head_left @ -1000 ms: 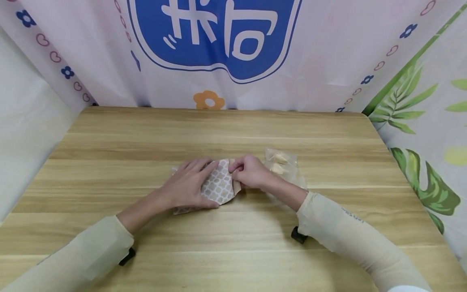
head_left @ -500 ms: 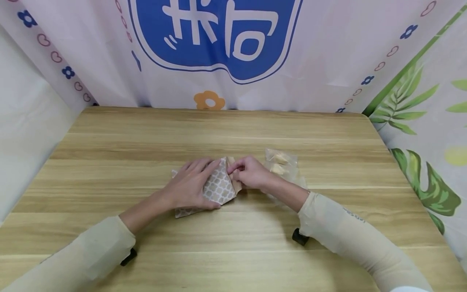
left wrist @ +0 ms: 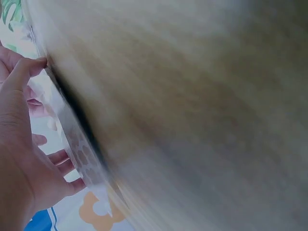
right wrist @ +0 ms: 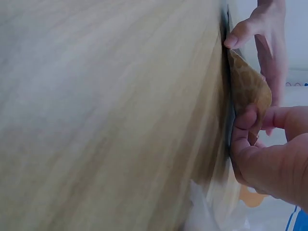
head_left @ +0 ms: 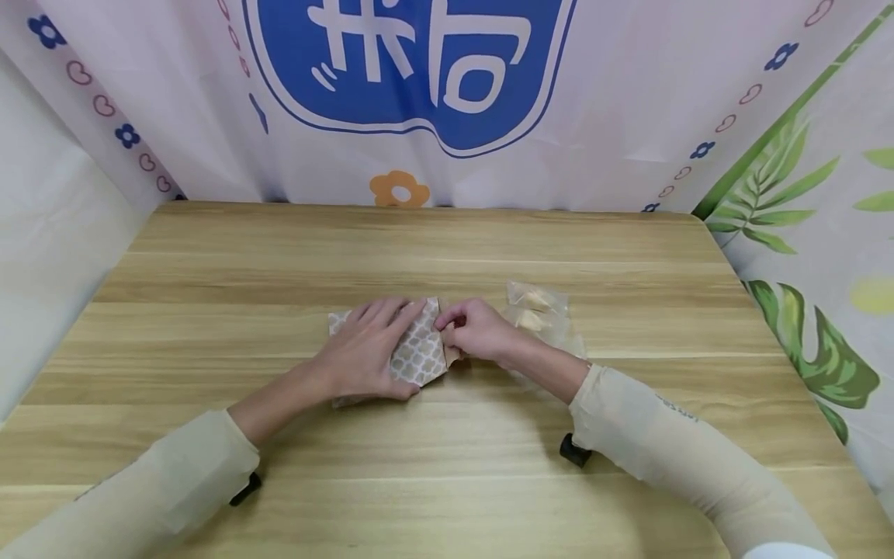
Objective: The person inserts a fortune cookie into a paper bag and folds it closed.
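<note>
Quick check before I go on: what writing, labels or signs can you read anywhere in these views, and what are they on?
Large white characters on the blue sign of the backdrop curtain: cut off at the top, not readable whole.
Small dark print on the right beige sleeve: too small to read.
Patterned brown paper bag and clear plastic bag: no writing visible.

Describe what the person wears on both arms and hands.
Both hands are bare: the left hand and the right hand have no gloves or rings that show. Each forearm is covered by a snug pale beige sleeve, and the right sleeve bears small dark lettering. A small black piece shows below each sleeve near the wrist.
</note>
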A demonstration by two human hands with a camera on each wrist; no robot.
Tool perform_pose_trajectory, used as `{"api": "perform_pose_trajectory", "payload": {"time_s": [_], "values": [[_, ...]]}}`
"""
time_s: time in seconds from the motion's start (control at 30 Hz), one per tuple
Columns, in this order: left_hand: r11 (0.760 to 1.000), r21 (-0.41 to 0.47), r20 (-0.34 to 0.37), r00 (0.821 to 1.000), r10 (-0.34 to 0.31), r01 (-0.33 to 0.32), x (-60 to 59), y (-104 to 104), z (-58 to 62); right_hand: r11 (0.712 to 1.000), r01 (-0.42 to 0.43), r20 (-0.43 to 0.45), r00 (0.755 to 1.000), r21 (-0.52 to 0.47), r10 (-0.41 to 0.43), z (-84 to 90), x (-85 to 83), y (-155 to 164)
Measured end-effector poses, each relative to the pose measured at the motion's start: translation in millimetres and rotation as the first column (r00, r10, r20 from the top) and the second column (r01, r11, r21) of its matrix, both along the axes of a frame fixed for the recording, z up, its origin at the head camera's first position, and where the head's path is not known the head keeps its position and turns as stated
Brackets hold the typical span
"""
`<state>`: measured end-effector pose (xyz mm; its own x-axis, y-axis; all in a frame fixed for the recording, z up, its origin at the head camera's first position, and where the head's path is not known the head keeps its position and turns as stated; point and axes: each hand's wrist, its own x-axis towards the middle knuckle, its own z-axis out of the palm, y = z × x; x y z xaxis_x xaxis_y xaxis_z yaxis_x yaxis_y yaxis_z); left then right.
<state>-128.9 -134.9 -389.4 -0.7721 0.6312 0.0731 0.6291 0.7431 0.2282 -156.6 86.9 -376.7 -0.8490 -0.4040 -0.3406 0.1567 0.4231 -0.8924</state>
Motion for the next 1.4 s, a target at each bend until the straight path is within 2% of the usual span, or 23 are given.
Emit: {"api": "perform_pose_trajectory", "payload": {"time_s": [0.17, 0.27, 0.6, 0.77, 1.0, 1.2, 1.4], "values": [[1.0, 0.002, 0.005, 1.0, -0.008, 0.008, -1.6, -1, -0.2, 0.999, 0.033, 0.073, 0.997, -0.034, -0.031, 0.3, -1.2, 0], [1.0, 0.01, 0.017, 1.0, -0.016, 0.016, -2.0, -2, -0.6, 0.999, 0.03, 0.081, 0.996, -0.032, -0.027, 0.1, -1.5, 1], [0.999, 0.044, 0.052, 0.998, -0.023, 0.021, -4.4, -6, -2.1, 1.0, -0.003, -0.042, 0.999, -0.002, 0.003, -3.7, -2.6, 4], [0.998, 0.063, 0.058, 0.998, -0.024, 0.021, -4.9, -6, -1.1, 0.997, -0.007, -0.047, 0.999, -0.076, 0.003, -6.5, -2.7, 6], [0.997, 0.073, 0.076, 0.997, -0.013, 0.007, -5.6, -6, 2.4, 0.981, -0.065, -0.023, 0.998, -0.182, 0.062, -9.1, -2.1, 9], [0.996, 0.092, 0.075, 0.997, 0.005, -0.012, -7.9, -7, 5.9, 0.989, -0.076, -0.102, 0.993, -0.123, 0.063, -6.1, -2.0, 9], [0.995, 0.095, 0.073, 0.997, 0.016, -0.023, -9.8, -10, 4.8, 0.992, -0.075, -0.128, 0.99, -0.097, 0.062, -4.5, 0.0, 10]]}}
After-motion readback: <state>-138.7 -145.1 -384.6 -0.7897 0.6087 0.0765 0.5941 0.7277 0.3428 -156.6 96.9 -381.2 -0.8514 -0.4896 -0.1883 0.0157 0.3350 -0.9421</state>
